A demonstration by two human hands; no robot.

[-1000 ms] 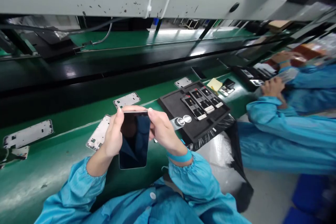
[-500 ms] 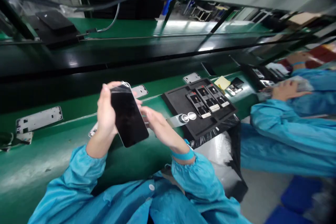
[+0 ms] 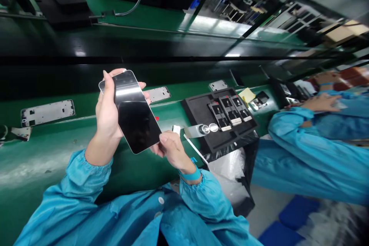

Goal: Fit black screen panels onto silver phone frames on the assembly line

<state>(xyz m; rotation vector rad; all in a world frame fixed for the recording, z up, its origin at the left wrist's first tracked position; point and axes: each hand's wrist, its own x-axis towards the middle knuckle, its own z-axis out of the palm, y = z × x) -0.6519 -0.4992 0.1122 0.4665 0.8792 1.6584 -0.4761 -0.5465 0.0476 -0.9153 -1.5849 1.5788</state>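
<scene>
Above the green surface [image 3: 57, 144], left fingers [image 3: 108, 89] and right fingers [image 3: 167, 140] grip a smartphone [image 3: 137, 117], likely light, stiff, slick, fragile: hold its rim.

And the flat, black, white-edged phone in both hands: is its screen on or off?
The screen appears off: it is glossy black, no lit image, only a pale reflection.

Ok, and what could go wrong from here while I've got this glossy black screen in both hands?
The glossy black screen might slip: the right hand pinches only its lower corner, so much seems to depend on the left hand.
Its shiny face may get smudged, since your hands are bare.
The bottle stands close to your right hand; a careless swing could knock it against the black tray.
</scene>
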